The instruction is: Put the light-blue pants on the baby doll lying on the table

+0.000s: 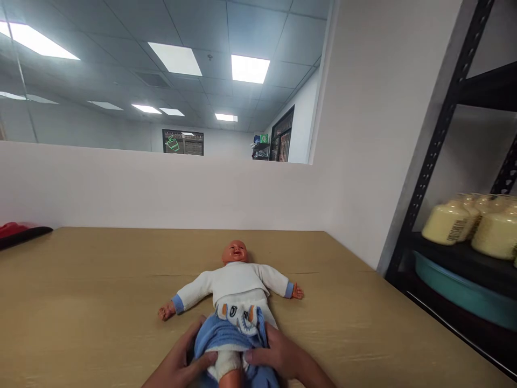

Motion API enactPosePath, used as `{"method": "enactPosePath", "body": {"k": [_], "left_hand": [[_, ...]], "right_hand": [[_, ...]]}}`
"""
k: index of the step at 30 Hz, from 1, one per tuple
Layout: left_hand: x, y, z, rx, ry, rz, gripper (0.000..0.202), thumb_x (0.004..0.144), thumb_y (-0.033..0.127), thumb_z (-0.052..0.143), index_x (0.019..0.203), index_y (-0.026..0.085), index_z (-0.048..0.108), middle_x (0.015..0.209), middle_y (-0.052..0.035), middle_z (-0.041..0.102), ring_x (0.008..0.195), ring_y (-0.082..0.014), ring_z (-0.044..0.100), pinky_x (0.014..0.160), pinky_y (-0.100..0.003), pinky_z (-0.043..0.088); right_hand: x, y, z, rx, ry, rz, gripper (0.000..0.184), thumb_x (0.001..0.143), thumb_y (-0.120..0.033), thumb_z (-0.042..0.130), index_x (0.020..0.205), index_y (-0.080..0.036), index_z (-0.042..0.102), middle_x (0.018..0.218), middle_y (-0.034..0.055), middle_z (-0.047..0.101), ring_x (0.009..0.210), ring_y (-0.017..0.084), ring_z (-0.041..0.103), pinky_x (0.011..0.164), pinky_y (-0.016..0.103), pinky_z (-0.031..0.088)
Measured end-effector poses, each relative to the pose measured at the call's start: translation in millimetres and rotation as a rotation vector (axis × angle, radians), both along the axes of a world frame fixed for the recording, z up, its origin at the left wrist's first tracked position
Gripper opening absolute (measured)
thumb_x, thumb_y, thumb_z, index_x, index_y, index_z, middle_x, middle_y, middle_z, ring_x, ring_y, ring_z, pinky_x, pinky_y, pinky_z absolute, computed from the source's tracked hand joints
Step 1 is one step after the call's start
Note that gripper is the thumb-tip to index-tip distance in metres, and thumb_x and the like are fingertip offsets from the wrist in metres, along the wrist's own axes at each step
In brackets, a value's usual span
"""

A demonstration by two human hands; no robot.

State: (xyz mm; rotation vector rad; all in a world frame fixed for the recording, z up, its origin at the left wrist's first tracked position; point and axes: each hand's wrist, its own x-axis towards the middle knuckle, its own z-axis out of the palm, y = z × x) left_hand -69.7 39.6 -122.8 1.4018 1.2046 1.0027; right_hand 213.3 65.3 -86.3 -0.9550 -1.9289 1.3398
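Observation:
A baby doll [235,277] lies on its back on the wooden table [92,291], head away from me, arms spread. It wears a white sweater with blue cuffs. Blue knitted pants [230,334] with a white patterned panel are bunched around its hips and legs. My left hand [183,361] grips the left side of the pants, thumb pressed on the fabric. My right hand [278,355] grips the right side, fingers curled over the blue cloth. The doll's legs are mostly hidden under the pants and my hands.
A white partition wall [161,188] runs along the table's far edge. A red and black object [20,231] lies at the far left. At the right, a black metal shelf [444,134] holds several cream jars [448,221] and a teal tub [464,291].

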Motion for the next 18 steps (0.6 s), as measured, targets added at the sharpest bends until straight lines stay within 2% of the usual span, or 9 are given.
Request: {"method": "enactPosePath", "body": {"k": [2, 5, 7, 10, 13, 15, 16, 18], "left_hand": [[-4.4, 1.7, -0.5, -0.009, -0.028, 0.006, 0.125, 0.064, 0.093, 0.08, 0.155, 0.012, 0.053, 0.167, -0.0222, 0.045, 0.157, -0.044, 0.039, 0.135, -0.055, 0.03], [-11.1, 3.2, -4.6, -0.035, -0.09, 0.041, 0.117, 0.066, 0.097, 0.074, 0.148, 0.014, 0.061, 0.163, -0.019, 0.052, 0.156, -0.0441, 0.041, 0.135, -0.056, 0.03], [-12.6, 5.7, -8.7, -0.062, -0.13, 0.093, 0.112, 0.067, 0.098, 0.073, 0.143, 0.017, 0.065, 0.162, -0.0167, 0.055, 0.157, -0.0427, 0.04, 0.135, -0.054, 0.028], [-8.7, 12.0, -8.6, -0.082, -0.186, 0.148, 0.108, 0.063, 0.099, 0.075, 0.135, 0.019, 0.067, 0.156, -0.0175, 0.061, 0.153, -0.0433, 0.046, 0.131, -0.055, 0.035], [-1.6, 16.5, 6.6, -0.018, -0.214, -0.017, 0.084, 0.073, 0.093, 0.075, 0.114, 0.02, 0.071, 0.122, -0.0144, 0.077, 0.122, -0.0404, 0.068, 0.112, -0.053, 0.053], [1.5, 17.3, 21.5, 0.043, -0.177, -0.136, 0.069, 0.081, 0.087, 0.073, 0.101, 0.021, 0.071, 0.099, -0.0074, 0.076, 0.1, -0.0327, 0.07, 0.095, -0.044, 0.058], [2.4, 17.3, 28.8, 0.07, -0.144, -0.162, 0.066, 0.083, 0.085, 0.072, 0.099, 0.022, 0.071, 0.095, -0.0053, 0.074, 0.098, -0.0308, 0.068, 0.093, -0.042, 0.057], [4.1, 17.0, 41.6, 0.127, -0.067, -0.166, 0.065, 0.085, 0.085, 0.069, 0.102, 0.023, 0.073, 0.101, -0.0053, 0.073, 0.108, -0.0321, 0.065, 0.099, -0.042, 0.054]], "right_hand": [[2.2, -1.6, 1.0, -0.061, -0.003, 0.036, 0.084, 0.083, -0.059, 0.081, 0.153, -0.018, 0.057, 0.154, 0.0136, 0.065, 0.146, 0.035, 0.057, 0.125, 0.044, 0.041], [-2.4, -10.9, 7.1, -0.04, -0.073, -0.096, 0.072, 0.098, -0.069, 0.06, 0.149, -0.018, 0.061, 0.15, 0.0144, 0.067, 0.147, 0.033, 0.055, 0.128, 0.046, 0.035], [-7.0, -17.2, 12.4, 0.027, -0.115, -0.177, 0.065, 0.103, -0.068, 0.051, 0.143, -0.019, 0.066, 0.146, 0.0151, 0.07, 0.142, 0.033, 0.059, 0.123, 0.047, 0.041], [-6.4, -22.6, 21.6, 0.167, -0.256, -0.286, 0.055, 0.105, -0.061, 0.048, 0.123, -0.018, 0.076, 0.126, 0.0171, 0.077, 0.119, 0.033, 0.068, 0.103, 0.044, 0.052], [6.3, -24.3, 33.6, 0.258, -0.349, -0.303, 0.049, 0.102, -0.061, 0.055, 0.099, -0.018, 0.078, 0.098, 0.0111, 0.076, 0.097, 0.029, 0.065, 0.088, 0.038, 0.05], [15.5, -24.8, 42.6, 0.2, -0.242, -0.205, 0.051, 0.096, -0.067, 0.064, 0.098, -0.018, 0.078, 0.094, 0.0068, 0.072, 0.095, 0.026, 0.061, 0.089, 0.037, 0.049], [18.2, -25.1, 46.9, 0.141, -0.147, -0.147, 0.053, 0.093, -0.07, 0.066, 0.103, -0.018, 0.077, 0.097, 0.0058, 0.071, 0.095, 0.026, 0.06, 0.09, 0.037, 0.049], [18.4, -25.5, 54.5, 0.043, 0.038, -0.064, 0.058, 0.093, -0.073, 0.066, 0.114, -0.02, 0.076, 0.104, 0.0048, 0.069, 0.099, 0.025, 0.059, 0.093, 0.036, 0.049]]}}
